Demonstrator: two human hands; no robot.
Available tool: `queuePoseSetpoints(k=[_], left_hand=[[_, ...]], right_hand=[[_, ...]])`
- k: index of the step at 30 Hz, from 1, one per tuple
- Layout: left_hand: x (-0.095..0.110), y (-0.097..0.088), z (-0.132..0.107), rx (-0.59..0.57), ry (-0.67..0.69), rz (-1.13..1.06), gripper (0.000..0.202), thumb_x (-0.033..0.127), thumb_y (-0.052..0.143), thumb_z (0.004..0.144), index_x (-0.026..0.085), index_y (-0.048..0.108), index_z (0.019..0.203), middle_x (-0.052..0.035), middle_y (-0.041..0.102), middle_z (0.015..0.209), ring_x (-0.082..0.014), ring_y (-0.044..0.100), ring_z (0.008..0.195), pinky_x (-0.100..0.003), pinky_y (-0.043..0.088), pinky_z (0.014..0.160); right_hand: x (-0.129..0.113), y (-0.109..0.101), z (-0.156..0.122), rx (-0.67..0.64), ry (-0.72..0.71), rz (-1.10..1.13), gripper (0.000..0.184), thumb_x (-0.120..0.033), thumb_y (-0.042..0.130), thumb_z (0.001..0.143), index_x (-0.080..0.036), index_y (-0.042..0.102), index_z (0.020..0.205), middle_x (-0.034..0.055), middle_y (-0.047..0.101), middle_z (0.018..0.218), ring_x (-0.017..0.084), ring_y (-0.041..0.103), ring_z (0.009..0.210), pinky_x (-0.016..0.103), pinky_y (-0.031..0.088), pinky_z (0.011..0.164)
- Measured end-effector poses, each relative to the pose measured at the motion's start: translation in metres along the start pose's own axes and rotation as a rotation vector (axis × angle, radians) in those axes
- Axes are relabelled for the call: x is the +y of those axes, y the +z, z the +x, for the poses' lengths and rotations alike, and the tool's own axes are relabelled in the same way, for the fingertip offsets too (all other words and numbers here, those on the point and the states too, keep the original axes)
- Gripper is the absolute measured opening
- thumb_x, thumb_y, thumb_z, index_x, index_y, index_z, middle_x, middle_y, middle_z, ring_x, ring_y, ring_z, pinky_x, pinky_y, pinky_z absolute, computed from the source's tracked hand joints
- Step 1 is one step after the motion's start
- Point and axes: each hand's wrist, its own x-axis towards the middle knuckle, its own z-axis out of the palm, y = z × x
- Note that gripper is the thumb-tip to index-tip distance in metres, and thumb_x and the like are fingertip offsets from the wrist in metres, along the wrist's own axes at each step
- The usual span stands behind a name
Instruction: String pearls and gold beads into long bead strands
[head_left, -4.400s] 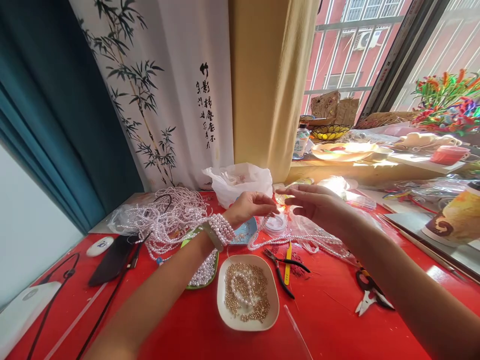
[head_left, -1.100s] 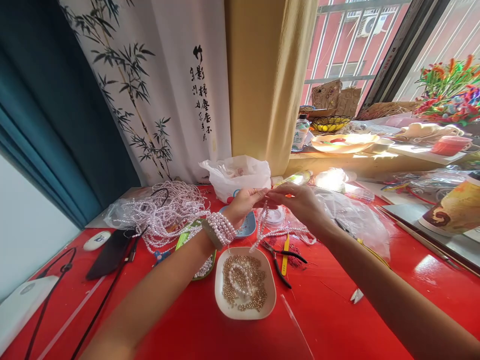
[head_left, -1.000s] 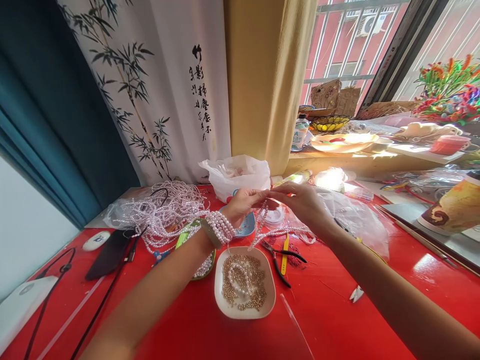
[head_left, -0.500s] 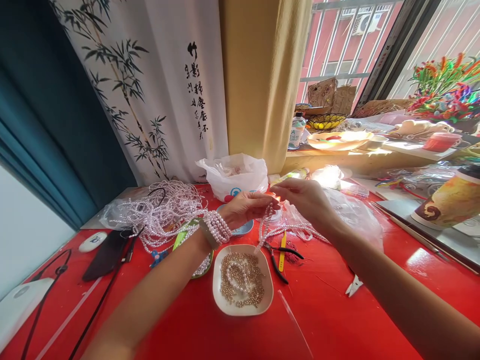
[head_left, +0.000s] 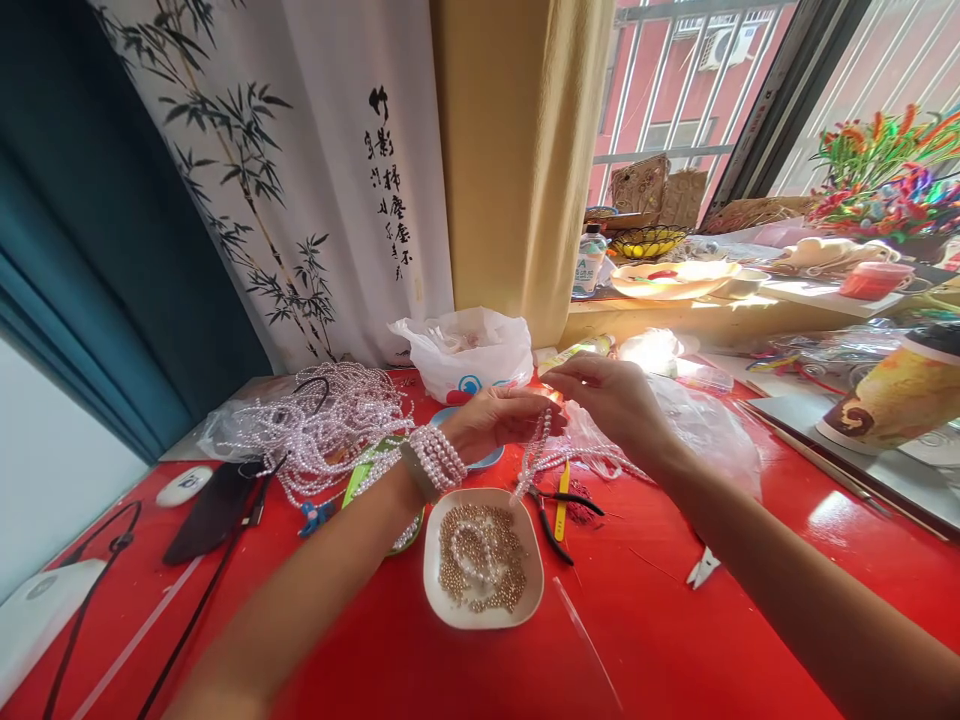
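My left hand (head_left: 495, 420) is closed on a bead strand (head_left: 537, 452) of pale pink pearls, which hangs from its fingers toward the dish. Several rows of similar pearls circle the left wrist beside a greenish band. Close by on the right, my right hand (head_left: 600, 395) is pinched, its fingertips almost meeting the left ones; whatever it holds is too small to make out. Below both hands sits a white dish (head_left: 435, 600) with loose gold beads and a ring of pale pearls. Black-handled pliers (head_left: 553, 528) and yellow tweezers (head_left: 562, 505) lie right of the dish.
A heap of pearl strands (head_left: 337, 420) lies at the left, near a green tray (head_left: 358, 478). A white plastic bag (head_left: 472, 350) stands behind the hands. Scissors (head_left: 703, 568) rest under the right forearm. A patterned cup (head_left: 892, 395) stands far right, and cables cross the left side.
The view has shifted slightly. My hands stay close together, and the bead strand now hangs a little farther right from my left fingers. An orange glint at the fingertips has faded.
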Motion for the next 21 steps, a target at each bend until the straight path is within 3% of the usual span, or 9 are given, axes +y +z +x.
queuePoseSetpoints(k=[3,7,10,14,18,19,21], left_hand=[[-0.001,0.003,0.001,-0.028,0.0,-0.028,0.012,0.021,0.061,0.066,0.011,0.065,0.072,-0.0074,0.066,0.068,-0.0153,0.062,0.067,-0.031,0.042,0.077],[-0.001,0.007,0.002,0.036,0.029,-0.009,0.015,0.021,0.061,0.066,0.011,0.066,0.076,-0.0024,0.061,0.058,-0.0089,0.057,0.056,-0.027,0.044,0.072],[-0.003,0.007,0.002,0.069,0.073,0.044,0.014,0.021,0.064,0.064,0.01,0.067,0.073,-0.0027,0.06,0.061,-0.0074,0.054,0.053,-0.026,0.044,0.068],[-0.006,0.008,0.001,0.077,0.086,0.156,0.015,0.025,0.063,0.065,0.011,0.066,0.071,-0.0053,0.061,0.063,-0.0112,0.057,0.057,-0.027,0.044,0.064],[-0.009,0.005,0.001,0.149,0.124,0.151,0.01,0.018,0.061,0.065,0.009,0.064,0.063,-0.0002,0.053,0.052,-0.0048,0.046,0.048,-0.022,0.039,0.056],[-0.01,0.004,0.001,0.168,0.125,0.138,0.01,0.017,0.061,0.065,0.009,0.063,0.062,0.0006,0.051,0.05,-0.0043,0.044,0.046,-0.021,0.039,0.056],[-0.01,0.001,0.001,0.195,0.127,0.125,0.01,0.016,0.06,0.066,0.008,0.063,0.061,0.0012,0.048,0.048,-0.0044,0.043,0.045,-0.022,0.038,0.057]], right_hand=[[0.002,-0.002,0.0,0.007,-0.016,-0.02,0.016,-0.028,0.056,0.072,-0.016,0.062,0.064,0.0002,0.057,0.061,0.01,0.049,0.057,0.024,0.039,0.056],[0.005,-0.004,-0.002,0.03,-0.041,-0.022,0.014,-0.026,0.055,0.072,-0.017,0.062,0.063,0.0002,0.057,0.064,0.009,0.048,0.057,0.024,0.037,0.055],[0.004,-0.003,-0.006,0.044,-0.033,0.009,0.014,-0.026,0.055,0.072,-0.016,0.06,0.062,0.0001,0.055,0.063,0.009,0.046,0.058,0.024,0.036,0.054],[0.0,-0.001,-0.011,0.038,0.111,0.214,0.021,-0.032,0.056,0.071,-0.015,0.056,0.059,-0.0019,0.047,0.054,0.008,0.041,0.052,0.023,0.033,0.05],[0.005,-0.01,-0.013,-0.138,0.29,0.288,0.029,-0.04,0.052,0.073,-0.014,0.056,0.06,-0.0013,0.047,0.052,0.007,0.04,0.046,0.022,0.032,0.044],[0.007,-0.014,-0.015,-0.117,0.309,0.23,0.029,-0.04,0.05,0.074,-0.014,0.057,0.064,0.0003,0.05,0.054,0.008,0.042,0.046,0.023,0.034,0.044],[0.011,-0.021,-0.02,0.105,0.261,0.014,0.027,-0.038,0.047,0.077,-0.015,0.059,0.078,0.005,0.058,0.067,0.011,0.049,0.051,0.026,0.038,0.049]])
